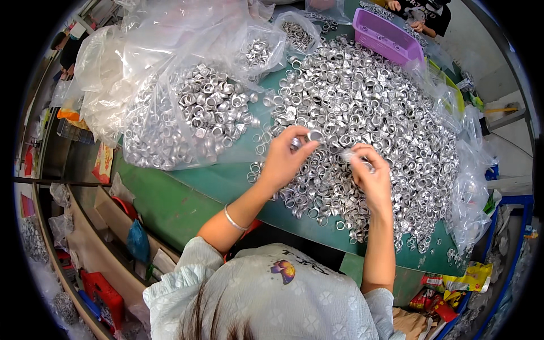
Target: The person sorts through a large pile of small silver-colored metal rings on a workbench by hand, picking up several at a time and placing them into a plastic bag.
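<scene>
A wide heap of silver metal rings (391,130) covers the right side of the green table. My left hand (288,156) is closed over the heap's left part, a silver ring (315,136) pinched between thumb and forefinger. More shiny metal shows within its curled fingers. To its right, my right hand (371,173) is closed too, with silver rings (365,165) in its fingers; they are partly blurred. A clear plastic bag (164,122) spills a second pile of rings (212,105) to the left of my hands.
A purple plastic basket (385,37) stands at the far edge of the heap. Clear plastic sheeting (470,175) lies along the right edge of the table (195,181). Across the table is another person (430,17). Shelves (96,238) with assorted items are at the left.
</scene>
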Tool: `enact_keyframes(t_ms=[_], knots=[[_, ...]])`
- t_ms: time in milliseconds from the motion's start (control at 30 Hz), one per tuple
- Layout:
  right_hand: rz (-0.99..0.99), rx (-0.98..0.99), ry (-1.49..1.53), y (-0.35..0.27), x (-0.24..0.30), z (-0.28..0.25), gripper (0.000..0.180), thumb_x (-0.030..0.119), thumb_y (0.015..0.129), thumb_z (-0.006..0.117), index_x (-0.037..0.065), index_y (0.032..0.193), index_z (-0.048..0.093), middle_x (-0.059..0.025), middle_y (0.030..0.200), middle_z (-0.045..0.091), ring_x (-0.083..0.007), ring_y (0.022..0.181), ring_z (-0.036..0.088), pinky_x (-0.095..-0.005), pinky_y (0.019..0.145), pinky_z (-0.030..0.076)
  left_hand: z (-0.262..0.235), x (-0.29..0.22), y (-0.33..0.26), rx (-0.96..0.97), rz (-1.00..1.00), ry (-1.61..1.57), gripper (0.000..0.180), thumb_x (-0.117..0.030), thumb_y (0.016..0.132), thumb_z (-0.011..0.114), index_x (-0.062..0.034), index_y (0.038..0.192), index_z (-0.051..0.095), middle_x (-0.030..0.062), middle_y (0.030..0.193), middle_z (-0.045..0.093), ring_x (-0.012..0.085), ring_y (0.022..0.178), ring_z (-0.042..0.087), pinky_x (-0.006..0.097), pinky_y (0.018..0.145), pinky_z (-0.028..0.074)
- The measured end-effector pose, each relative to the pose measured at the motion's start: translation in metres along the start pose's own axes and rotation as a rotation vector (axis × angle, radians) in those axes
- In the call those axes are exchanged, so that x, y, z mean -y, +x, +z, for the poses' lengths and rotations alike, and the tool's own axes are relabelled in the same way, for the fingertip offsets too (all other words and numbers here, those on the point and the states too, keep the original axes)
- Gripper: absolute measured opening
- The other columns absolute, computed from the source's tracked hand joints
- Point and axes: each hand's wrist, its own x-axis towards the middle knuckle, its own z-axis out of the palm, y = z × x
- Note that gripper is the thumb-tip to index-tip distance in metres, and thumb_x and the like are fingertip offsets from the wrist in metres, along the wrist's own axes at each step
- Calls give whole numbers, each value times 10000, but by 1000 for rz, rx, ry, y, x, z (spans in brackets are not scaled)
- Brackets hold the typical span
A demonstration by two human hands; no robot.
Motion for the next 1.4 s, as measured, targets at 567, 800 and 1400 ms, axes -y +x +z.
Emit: enact_keyframes(t_ms=[567,800,1400], knots=[[-368,-183,-961,23,-1,21,116,140,743,679,103,850,657,-81,870,599,-240,568,590,-371,531,463,9,-7,27,191,354,886,139,-93,765,638,-96,903,650,75,797,571,261,669,607,375,538,467],[237,30,996,20,16,-16,237,79,809,517,32,1040,533,-121,874,550,-155,493,484,-190,339,336,-3,-10,39,180,-486,-699,215,-62,834,538,-69,1040,600,68,969,629,133,802,620,200,461,409],[-299,-13,-1180,43,7,-2,144,71,759,631,75,902,653,-132,867,579,-331,704,610,-412,618,477,28,5,63,72,239,838,174,-184,759,648,-63,883,665,116,842,614,336,722,602,421,657,476]])
